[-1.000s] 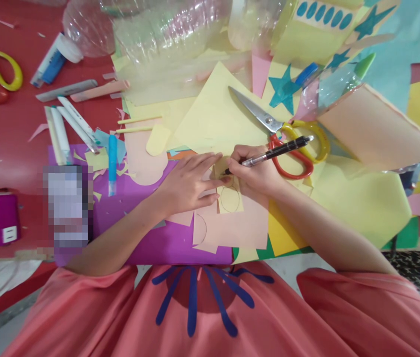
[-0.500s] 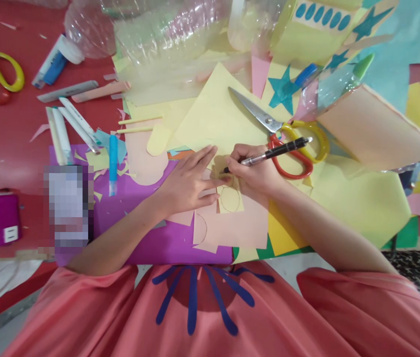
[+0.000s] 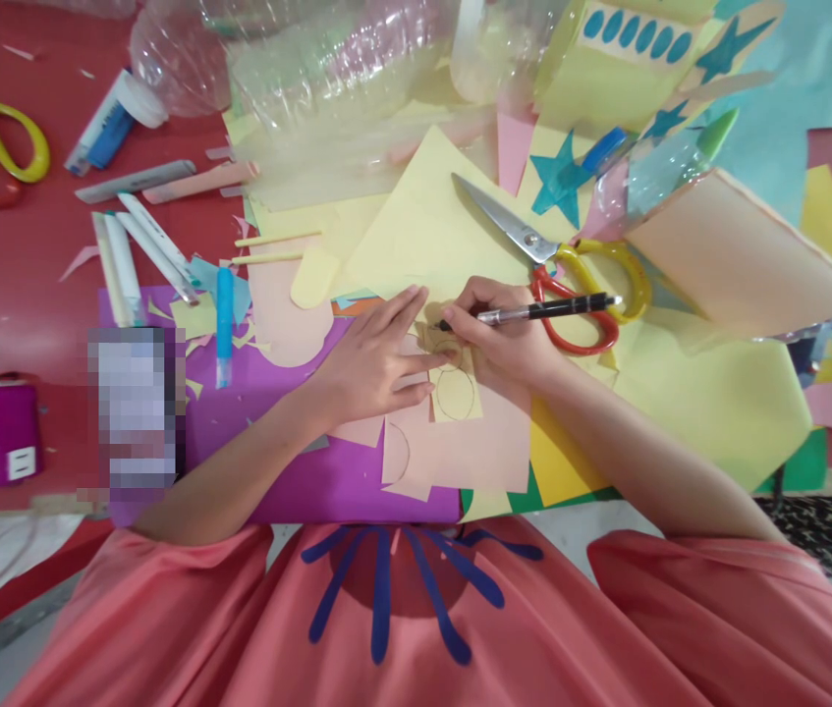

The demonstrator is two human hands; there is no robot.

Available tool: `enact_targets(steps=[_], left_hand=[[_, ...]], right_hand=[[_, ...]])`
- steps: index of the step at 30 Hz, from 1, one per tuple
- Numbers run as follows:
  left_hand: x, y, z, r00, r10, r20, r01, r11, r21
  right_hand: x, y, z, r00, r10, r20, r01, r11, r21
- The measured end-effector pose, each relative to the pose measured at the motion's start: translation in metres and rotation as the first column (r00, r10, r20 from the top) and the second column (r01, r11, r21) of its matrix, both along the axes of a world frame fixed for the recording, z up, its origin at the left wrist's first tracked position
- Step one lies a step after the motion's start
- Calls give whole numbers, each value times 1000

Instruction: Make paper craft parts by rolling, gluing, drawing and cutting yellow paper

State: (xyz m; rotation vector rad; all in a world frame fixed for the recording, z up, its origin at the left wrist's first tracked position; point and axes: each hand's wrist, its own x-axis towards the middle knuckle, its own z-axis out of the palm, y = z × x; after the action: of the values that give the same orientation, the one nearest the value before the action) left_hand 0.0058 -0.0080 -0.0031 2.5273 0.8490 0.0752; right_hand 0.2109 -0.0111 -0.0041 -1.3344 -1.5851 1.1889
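Note:
My right hand (image 3: 496, 324) is closed round a black and silver pen (image 3: 548, 307), its tip low on a small yellow paper (image 3: 458, 395). Circles are drawn on that paper, one above another. Spread fingers of my left hand (image 3: 378, 361) rest on the small paper's upper left part and the sheets beside it, with nothing held. Under the small paper lies a pale pink sheet (image 3: 474, 457) with a curved line drawn at its left. Large scissors (image 3: 533, 241) with red and yellow handles lie part open just beyond my right hand.
Purple paper (image 3: 283, 491) lies below my left arm. Markers (image 3: 154, 245), a blue pen (image 3: 224, 324) and a blurred phone-like object (image 3: 136, 407) are at the left. Plastic bottles (image 3: 342, 69) lie at the back; a teal star (image 3: 561, 180) and a pink-sided box (image 3: 747, 255) are right.
The pen has tilted flatter in my right hand, and its tip has shifted slightly up and left. My left hand has barely moved.

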Motion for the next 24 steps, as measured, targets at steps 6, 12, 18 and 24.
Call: enact_targets(steps=[6, 12, 18, 24], left_hand=[[0, 0, -2, 1000, -2, 19, 2, 1000, -7], [-1, 0, -6, 998, -7, 58, 7, 1000, -2], [-1, 0, -5, 999, -6, 43, 6, 1000, -15], [0, 1, -5, 999, 3, 44, -2, 1000, -23]], right_hand=[[-1, 0, -1, 1000, 20, -16, -20, 1000, -14], [0, 1, -2, 1000, -2, -25, 2, 1000, 15], [1, 0, -3, 999, 19, -27, -19, 1000, -10], [-1, 0, -4, 998, -42, -55, 44, 999, 30]])
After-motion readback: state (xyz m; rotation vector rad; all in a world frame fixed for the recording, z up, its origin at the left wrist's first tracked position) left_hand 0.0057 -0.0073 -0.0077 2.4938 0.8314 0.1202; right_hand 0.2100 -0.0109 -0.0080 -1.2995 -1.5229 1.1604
